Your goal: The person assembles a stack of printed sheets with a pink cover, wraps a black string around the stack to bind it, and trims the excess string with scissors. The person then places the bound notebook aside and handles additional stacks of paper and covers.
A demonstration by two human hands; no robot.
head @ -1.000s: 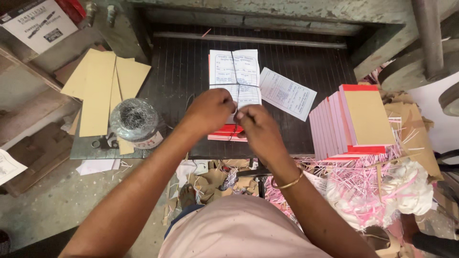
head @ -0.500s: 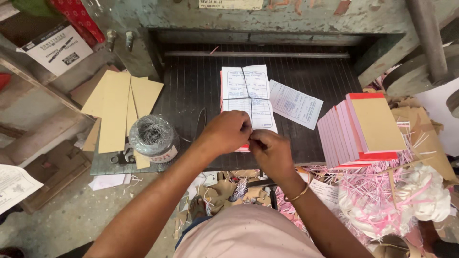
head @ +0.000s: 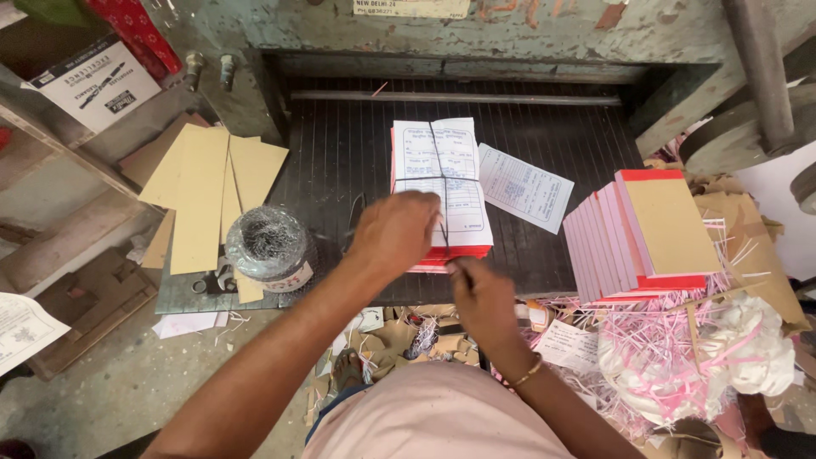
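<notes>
Left hand [head: 398,234] flat, palm down; right hand [head: 481,296] in a pinching grip.

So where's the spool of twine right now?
In the head view, the spool of twine stands left of the left hand, on the dark bed's front-left corner, beside the cardboard sheets and above the scissors.

A tied bundle of printed forms [head: 442,191] lies mid-worktop, white on top with red edges, crossed by thin string. Just to its right lies a loose white printed slip [head: 524,187], tilted. Further right stands a stack of pink pads [head: 646,234] with red spines and tan card backs. At upper left, a white rectangular printed label [head: 93,81] sits on a cardboard box. A pale label [head: 412,7] is fixed to the machine's top edge. A white printed sheet [head: 24,327] lies on the floor at left.
</notes>
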